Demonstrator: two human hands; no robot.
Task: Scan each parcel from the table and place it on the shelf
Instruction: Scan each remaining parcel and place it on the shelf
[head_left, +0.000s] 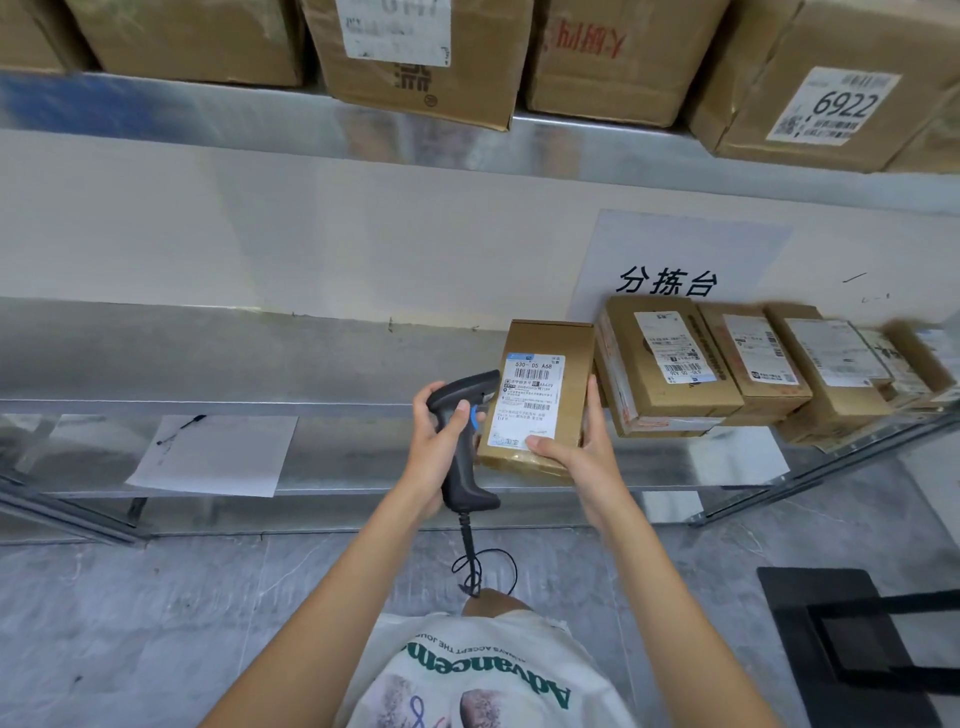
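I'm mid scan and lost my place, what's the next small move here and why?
Probably press the trigger: the left hand grips the scanner, its head already at the label of the parcel, which the right hand holds face up.

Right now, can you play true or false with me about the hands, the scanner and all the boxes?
1. The left hand holds a black scanner. True.
2. The right hand is empty. False: it holds a brown parcel, thumb on the white label.
3. The scanner's head points towards the label. True.
4. No other parcels are on the table. False: a row of parcels lies to the right of the held one.
5. The big boxes on the upper shelf are blue. False: they are brown cardboard.
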